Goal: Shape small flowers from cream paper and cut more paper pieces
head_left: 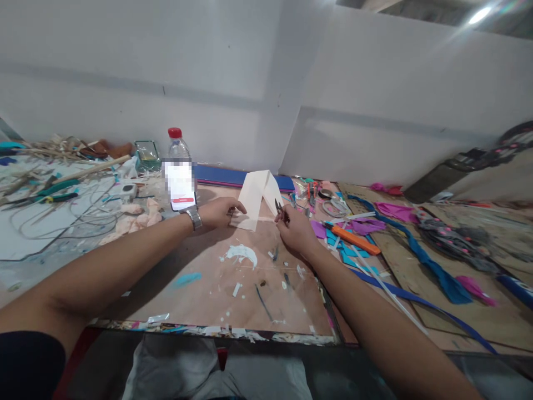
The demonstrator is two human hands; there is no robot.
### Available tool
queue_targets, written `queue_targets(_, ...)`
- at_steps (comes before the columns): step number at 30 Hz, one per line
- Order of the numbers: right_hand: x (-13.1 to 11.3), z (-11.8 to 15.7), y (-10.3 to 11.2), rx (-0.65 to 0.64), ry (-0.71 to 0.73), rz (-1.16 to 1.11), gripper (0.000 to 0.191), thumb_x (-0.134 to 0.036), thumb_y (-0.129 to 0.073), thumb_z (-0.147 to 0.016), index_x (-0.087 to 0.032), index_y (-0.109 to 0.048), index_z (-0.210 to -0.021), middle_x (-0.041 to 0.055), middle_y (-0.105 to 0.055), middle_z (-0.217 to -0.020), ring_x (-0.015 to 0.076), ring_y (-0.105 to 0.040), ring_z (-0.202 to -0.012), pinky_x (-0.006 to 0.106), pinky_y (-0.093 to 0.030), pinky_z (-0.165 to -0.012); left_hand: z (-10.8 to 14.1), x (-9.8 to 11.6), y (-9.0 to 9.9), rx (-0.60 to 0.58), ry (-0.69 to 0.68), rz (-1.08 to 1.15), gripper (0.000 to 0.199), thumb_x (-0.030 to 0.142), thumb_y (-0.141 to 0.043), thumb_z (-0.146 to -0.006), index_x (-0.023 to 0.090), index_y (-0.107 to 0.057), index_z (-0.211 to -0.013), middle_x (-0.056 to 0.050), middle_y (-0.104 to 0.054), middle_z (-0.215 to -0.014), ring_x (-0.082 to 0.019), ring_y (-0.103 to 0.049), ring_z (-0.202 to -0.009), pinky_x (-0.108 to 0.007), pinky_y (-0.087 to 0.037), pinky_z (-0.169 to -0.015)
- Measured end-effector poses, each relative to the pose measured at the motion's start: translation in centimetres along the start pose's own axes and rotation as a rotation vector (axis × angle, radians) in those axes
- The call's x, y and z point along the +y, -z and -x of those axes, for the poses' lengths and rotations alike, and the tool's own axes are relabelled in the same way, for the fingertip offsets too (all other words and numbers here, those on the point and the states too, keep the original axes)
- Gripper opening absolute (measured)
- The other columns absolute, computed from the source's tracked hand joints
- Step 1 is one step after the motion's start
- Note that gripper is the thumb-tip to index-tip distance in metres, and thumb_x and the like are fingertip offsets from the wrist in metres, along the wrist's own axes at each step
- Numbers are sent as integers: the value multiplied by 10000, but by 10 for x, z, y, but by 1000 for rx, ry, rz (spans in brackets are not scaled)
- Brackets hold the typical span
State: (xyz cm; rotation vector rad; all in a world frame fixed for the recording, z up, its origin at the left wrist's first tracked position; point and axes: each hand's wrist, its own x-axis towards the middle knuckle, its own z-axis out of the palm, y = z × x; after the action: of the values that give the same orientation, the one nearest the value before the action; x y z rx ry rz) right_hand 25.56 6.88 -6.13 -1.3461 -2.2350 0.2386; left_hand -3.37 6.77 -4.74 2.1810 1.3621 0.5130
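Observation:
A pale cream strip of paper or thin card [253,191] is folded over at the top into an upside-down V on the brown work board [208,300]. Curled fingers of my left hand [220,213] meet the strip's lower left edge and appear to grip it; the exact contact is partly hidden. At the other leg of the strip, my right hand [293,225] is closed on small dark scissors [278,206]. Two pointed dark blades stick up beside the strip's right leg, while the handles are hidden in my fingers.
Behind the strip lies a long blue piece [220,176]. A bottle with a red cap [175,133] and a phone [180,186] stand at left, near pliers [58,194]. On the right are an orange cutter [353,239], coloured scraps and a blue ribbon [441,272].

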Motion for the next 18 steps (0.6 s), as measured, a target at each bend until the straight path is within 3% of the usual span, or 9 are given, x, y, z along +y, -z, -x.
queue_targets(6,-9,4,-1,-55,48,-14,100,-173,-479,-861,-215,-546,-922,35,-627,-785,215,-549,-727,299,-346,-661,0,-2,-9,24,18,92,400,187,-634,-778,238,-777,-1148,-55,-773,-1053,-223,-698,-967,-291,-504,-869)
queue_targets(10,-12,8,-3,-142,84,-19,286,-193,-580,-846,-199,-636,-1125,10,-682,-739,210,-598,-701,290,-381,-665,-2,-1,-10,5,10,232,346,206,-575,-836,199,-760,-1129,-76,-777,-1087,-209,-704,-995,-307,-527,-901)
queue_targets(13,-12,9,-5,-219,134,-21,410,-174,-639,-841,-227,-709,-1242,23,-775,-809,206,-682,-761,285,-440,-718,-2,-1,-9,-51,-8,375,356,179,-536,-841,169,-736,-1136,-104,-777,-1131,-187,-720,-1018,-307,-560,-901)
queue_targets(18,-12,6,-7,-253,161,12,316,-163,-648,-854,-223,-822,-1110,71,-838,-943,220,-744,-827,300,-481,-775,1,1,-15,-114,-25,531,326,155,-558,-821,185,-738,-1091,-104,-783,-1104,-171,-737,-986,-324,-588,-896)
